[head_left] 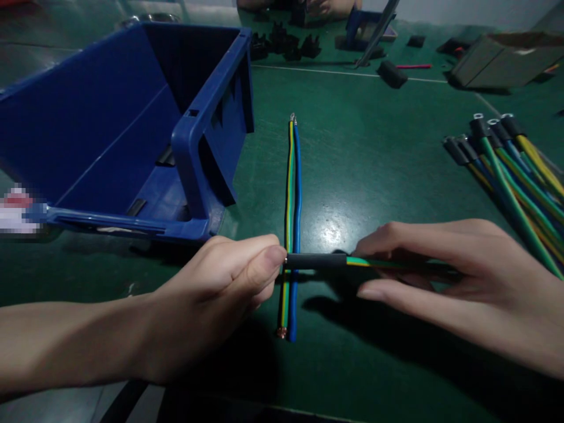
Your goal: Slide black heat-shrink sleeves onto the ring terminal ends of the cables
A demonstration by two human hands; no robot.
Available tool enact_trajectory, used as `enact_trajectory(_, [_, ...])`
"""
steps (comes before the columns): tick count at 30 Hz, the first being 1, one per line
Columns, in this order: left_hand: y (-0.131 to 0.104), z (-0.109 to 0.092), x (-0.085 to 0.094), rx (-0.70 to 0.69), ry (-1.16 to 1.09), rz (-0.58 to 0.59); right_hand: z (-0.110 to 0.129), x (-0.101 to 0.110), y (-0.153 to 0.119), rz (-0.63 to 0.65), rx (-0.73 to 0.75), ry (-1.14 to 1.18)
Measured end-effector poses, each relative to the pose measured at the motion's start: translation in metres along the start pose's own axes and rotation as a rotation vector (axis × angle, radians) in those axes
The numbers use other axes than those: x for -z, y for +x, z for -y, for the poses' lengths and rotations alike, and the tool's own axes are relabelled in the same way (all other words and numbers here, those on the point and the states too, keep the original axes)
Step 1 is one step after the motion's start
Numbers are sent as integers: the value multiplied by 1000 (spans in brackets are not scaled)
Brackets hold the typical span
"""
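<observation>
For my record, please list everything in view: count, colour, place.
Table: one, green, below
Large bin: one, blue, left
Pieces: several, black, in large bin
Loose wires: two, yellow-green and blue, centre
Held wire: one, yellow-green, centre
Sleeve: one, black, on held wire
Wire pile: several, multicoloured, right
Carton: one, greyish, far right
Parts: several, black, far
Stick: one, red, far
Small bin: one, blue, far
Bar: one, grey, far
Co-worker's hand: at least one, bare, top
Left hand: one, bare, at sleeve
Right hand: one, bare, right
</observation>
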State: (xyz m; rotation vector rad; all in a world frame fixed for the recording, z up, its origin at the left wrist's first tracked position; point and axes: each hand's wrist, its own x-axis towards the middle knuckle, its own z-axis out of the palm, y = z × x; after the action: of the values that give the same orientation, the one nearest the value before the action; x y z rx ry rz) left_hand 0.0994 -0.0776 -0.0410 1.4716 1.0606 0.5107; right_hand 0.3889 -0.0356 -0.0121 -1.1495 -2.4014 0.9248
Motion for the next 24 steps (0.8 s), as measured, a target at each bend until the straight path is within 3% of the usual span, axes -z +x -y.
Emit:
enact_trajectory(3, [-1,-4,-2,13,-20,-34,-7,-1,-4,-6,208,-160])
enact_trajectory(6, [0,-8,-2,28,-26,-31,-11,-3,-5,-31,310,-325])
enact_trajectory(15, [1,-6,-1,24,-76,-19,-8,-3,-10,-102,418,-628])
enact_trajectory(18, [2,-8,-2,89,-161,-7,-7,-4,-14,-58,448,-655])
enact_trajectory(24, [5,-11,-4,152,-319,57,-3,-6,-21,-115,536,-634])
